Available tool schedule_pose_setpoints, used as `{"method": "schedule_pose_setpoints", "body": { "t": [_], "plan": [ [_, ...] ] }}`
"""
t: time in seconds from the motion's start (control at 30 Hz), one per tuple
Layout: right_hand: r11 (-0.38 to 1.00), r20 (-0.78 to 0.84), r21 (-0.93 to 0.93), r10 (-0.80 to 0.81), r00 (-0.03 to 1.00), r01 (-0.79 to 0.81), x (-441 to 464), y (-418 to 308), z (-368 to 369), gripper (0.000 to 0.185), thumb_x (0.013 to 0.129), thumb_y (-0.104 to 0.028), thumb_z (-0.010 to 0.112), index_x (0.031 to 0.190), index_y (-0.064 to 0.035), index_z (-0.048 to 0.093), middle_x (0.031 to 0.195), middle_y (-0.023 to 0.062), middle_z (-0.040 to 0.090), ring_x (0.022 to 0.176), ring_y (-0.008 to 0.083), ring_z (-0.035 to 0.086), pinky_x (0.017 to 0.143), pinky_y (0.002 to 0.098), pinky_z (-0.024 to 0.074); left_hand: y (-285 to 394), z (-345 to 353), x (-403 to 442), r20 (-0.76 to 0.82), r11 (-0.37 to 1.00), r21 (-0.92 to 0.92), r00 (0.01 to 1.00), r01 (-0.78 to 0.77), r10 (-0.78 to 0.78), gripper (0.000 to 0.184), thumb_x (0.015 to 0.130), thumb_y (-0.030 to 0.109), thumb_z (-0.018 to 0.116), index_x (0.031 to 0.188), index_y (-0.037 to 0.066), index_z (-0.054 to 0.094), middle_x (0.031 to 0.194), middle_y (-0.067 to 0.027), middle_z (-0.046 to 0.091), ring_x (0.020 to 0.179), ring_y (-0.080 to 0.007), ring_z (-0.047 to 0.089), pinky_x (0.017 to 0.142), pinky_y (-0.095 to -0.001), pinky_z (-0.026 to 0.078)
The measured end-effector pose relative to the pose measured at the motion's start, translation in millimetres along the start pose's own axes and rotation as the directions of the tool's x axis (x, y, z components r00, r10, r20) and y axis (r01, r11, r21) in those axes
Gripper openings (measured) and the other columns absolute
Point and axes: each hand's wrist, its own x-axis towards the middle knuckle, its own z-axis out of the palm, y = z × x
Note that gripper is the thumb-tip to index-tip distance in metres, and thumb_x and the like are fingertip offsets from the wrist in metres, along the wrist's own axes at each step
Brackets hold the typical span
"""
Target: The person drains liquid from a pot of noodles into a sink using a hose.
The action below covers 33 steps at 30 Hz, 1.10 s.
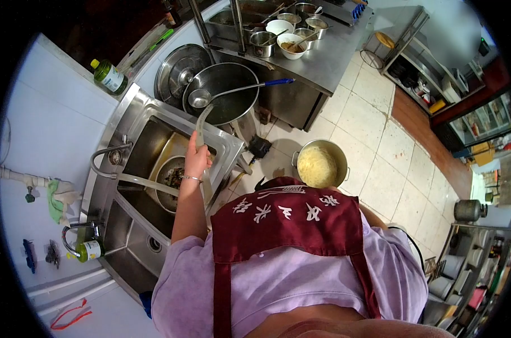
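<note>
My left hand (195, 161) is closed around a clear plastic hose (203, 125), whose end rests at the rim of a large, deep metal stockpot (233, 117). From the curved tap (97, 159), a length of the hose runs down into the steel sink (143, 133), below my left forearm. A strainer bowl (164, 170) with dark scraps lies in that basin. Across the stockpot's mouth rests a ladle (233, 90) with a blue handle. My right hand is out of sight; only part of that forearm shows beside the maroon apron.
A wide pot (344, 169) of pale yellow food stands on the tiled floor ahead of me. The steel counter (341, 59) holds several bowls and small pots. A round lid (179, 70) leans behind the stockpot. Shelving (475, 253) and a gas cylinder (467, 210) are at right.
</note>
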Motion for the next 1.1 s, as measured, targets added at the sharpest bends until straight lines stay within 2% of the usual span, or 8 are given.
{"method": "schedule_pose_setpoints", "body": {
  "t": [0.07, 0.27, 0.47, 0.83, 1.03, 1.1],
  "plan": [
    [0.996, 0.001, 0.071, 0.046, 0.999, -0.046, 4.2, 6.5, 4.9, 0.034, 0.076, -0.032, 0.054, 0.087, -0.0014, 0.064, 0.086, 0.02, 0.063, 0.085, 0.0339, 0.061, 0.07, 0.0428, 0.0452, 2.2, -0.4, -2.1, 0.007, 1.0, 0.007, 1.0, 0.006, -0.006, 0.061, 0.082, 0.008, 0.043, 0.139, 0.017, 0.023, 0.068, -0.0037, 0.05, 0.045, -0.0104, 0.046, 0.04, -0.0245, 0.041],
    [0.998, -0.023, 0.011, -0.063, 0.998, 0.063, 10.7, 22.3, 13.5, 0.034, 0.076, -0.032, 0.054, 0.087, -0.001, 0.064, 0.086, 0.0198, 0.063, 0.084, 0.0327, 0.061, 0.069, 0.0421, 0.0456, -4.0, -1.7, -0.5, 0.024, 0.999, -0.035, 1.0, -0.004, 0.005, 0.062, 0.082, 0.007, 0.043, 0.139, 0.016, 0.022, 0.067, -0.0038, 0.05, 0.043, -0.0106, 0.045, 0.039, -0.0247, 0.04],
    [0.996, -0.043, 0.086, -0.028, 0.999, 0.032, 7.5, 20.0, 16.4, 0.033, 0.076, -0.031, 0.055, 0.084, -0.0002, 0.064, 0.084, 0.0201, 0.063, 0.081, 0.0326, 0.061, 0.066, 0.0418, 0.0451, -10.6, -0.3, 0.6, 0.041, 0.999, -0.027, 0.999, 0.018, -0.017, 0.06, 0.083, 0.007, 0.043, 0.139, 0.016, 0.023, 0.069, -0.0039, 0.05, 0.044, -0.0105, 0.046, 0.039, -0.025, 0.04],
    [0.998, -0.034, 0.047, -0.047, 0.998, 0.048, 7.7, 24.1, 20.3, 0.033, 0.075, -0.031, 0.055, 0.083, 0.0, 0.064, 0.083, 0.0202, 0.063, 0.079, 0.0325, 0.061, 0.065, 0.0418, 0.0448, -18.5, 5.2, -0.1, 0.039, 0.999, -0.008, 0.998, 0.051, -0.051, 0.063, 0.082, 0.009, 0.046, 0.139, 0.016, 0.021, 0.066, -0.0042, 0.051, 0.043, -0.0111, 0.045, 0.04, -0.0254, 0.039],
    [0.998, -0.04, 0.035, -0.06, 0.997, 0.061, 10.5, 27.8, 24.4, 0.033, 0.075, -0.031, 0.055, 0.082, 0.0001, 0.064, 0.082, 0.0202, 0.063, 0.078, 0.0325, 0.061, 0.064, 0.0419, 0.0446, -25.3, 8.6, 1.6, 0.083, 0.994, 0.051, 0.992, 0.094, -0.098, 0.063, 0.082, 0.011, 0.046, 0.139, 0.017, 0.02, 0.067, -0.0046, 0.05, 0.044, -0.0122, 0.046, 0.041, -0.0259, 0.041],
    [0.997, -0.043, 0.031, -0.065, 0.997, 0.066, 11.5, 29.5, 26.0, 0.032, 0.075, -0.03, 0.055, 0.082, 0.0002, 0.064, 0.082, 0.0203, 0.063, 0.078, 0.0324, 0.061, 0.064, 0.0419, 0.0446, -26.0, 15.0, -1.3, 0.109, 0.986, 0.132, 0.988, 0.098, -0.113, 0.063, 0.083, 0.011, 0.045, 0.139, 0.018, 0.019, 0.066, -0.0053, 0.05, 0.045, -0.013, 0.047, 0.042, -0.0265, 0.042]
  ]
}}
